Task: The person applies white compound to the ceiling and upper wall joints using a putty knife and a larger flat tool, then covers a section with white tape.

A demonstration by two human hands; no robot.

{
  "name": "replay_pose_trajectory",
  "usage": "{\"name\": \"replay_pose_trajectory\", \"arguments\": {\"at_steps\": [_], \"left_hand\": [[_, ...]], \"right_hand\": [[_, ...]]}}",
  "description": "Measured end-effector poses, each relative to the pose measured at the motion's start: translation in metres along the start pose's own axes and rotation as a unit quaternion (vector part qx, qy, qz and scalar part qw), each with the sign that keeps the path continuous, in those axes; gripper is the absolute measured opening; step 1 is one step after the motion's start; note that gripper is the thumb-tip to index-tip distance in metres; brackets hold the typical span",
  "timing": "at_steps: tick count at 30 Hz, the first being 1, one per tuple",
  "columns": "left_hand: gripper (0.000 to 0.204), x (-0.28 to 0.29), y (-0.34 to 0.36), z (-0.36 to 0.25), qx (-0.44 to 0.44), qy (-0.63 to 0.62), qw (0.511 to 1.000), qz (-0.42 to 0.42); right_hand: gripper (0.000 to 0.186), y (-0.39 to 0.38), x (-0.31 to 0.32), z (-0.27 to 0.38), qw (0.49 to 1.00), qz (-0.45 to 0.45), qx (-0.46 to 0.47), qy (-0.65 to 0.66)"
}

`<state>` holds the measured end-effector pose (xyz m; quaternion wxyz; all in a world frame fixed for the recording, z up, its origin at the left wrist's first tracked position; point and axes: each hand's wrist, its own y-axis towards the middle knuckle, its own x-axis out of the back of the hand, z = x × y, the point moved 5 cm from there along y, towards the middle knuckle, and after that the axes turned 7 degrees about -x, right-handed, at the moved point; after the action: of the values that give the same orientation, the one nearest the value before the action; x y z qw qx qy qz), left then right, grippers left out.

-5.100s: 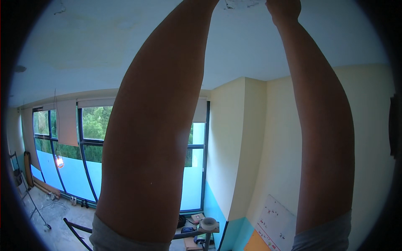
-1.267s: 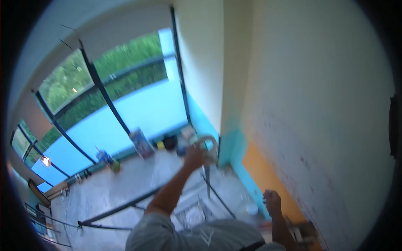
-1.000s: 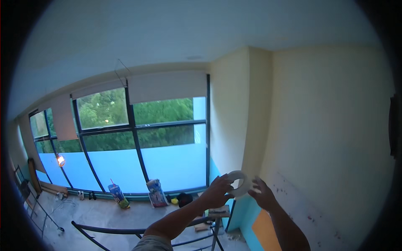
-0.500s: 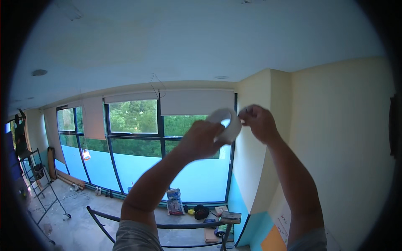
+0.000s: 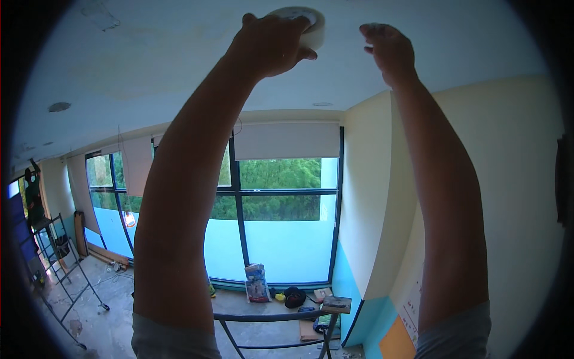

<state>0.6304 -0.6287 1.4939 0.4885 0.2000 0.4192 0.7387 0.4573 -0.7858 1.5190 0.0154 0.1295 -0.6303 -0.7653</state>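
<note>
Both my arms are raised overhead toward the white ceiling (image 5: 179,66). My left hand (image 5: 269,43) grips a wide roll of pale tape (image 5: 314,24), its fingers around the ring just under the ceiling. My right hand (image 5: 391,51) is to the right of the roll, a little apart from it, with fingers curled and pinched near the ceiling; a small pale bit shows at its fingertips, too small to name.
A dark rail (image 5: 269,317) with a flat block (image 5: 336,304) stands below me. Bags (image 5: 257,284) lie by the window (image 5: 281,239). A beige wall corner (image 5: 371,191) is at right. A co-worker (image 5: 33,191) reaches up beside a wheeled metal scaffold (image 5: 69,281) at far left.
Since the roll was picked up near the rail, both hands have risen to the ceiling, the roll in my left one. Half a second ago they were closer together at window height.
</note>
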Motion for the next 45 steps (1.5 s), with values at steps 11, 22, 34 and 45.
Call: {"name": "replay_pose_trajectory", "arguments": {"at_steps": [11,22,34,45], "left_hand": [[0.041,0.006,0.003,-0.016,0.075,-0.215,0.973,0.041],[0.057,-0.12,-0.198,-0.213,0.148,-0.616,0.741,0.223],[0.05,-0.103,-0.456,-0.509,0.219,-0.766,0.376,0.473],[0.059,-0.156,-0.537,-0.59,0.093,-0.721,0.581,0.366]], "right_hand": [[0.04,-0.001,0.025,-0.007,0.996,0.017,-0.081,0.036],[0.035,-0.3,0.072,-0.17,0.861,0.069,-0.473,0.172],[0.06,-0.648,0.192,-0.173,0.754,-0.178,-0.633,0.017],[0.054,-0.698,0.246,-0.11,0.702,-0.132,-0.678,-0.172]]}}
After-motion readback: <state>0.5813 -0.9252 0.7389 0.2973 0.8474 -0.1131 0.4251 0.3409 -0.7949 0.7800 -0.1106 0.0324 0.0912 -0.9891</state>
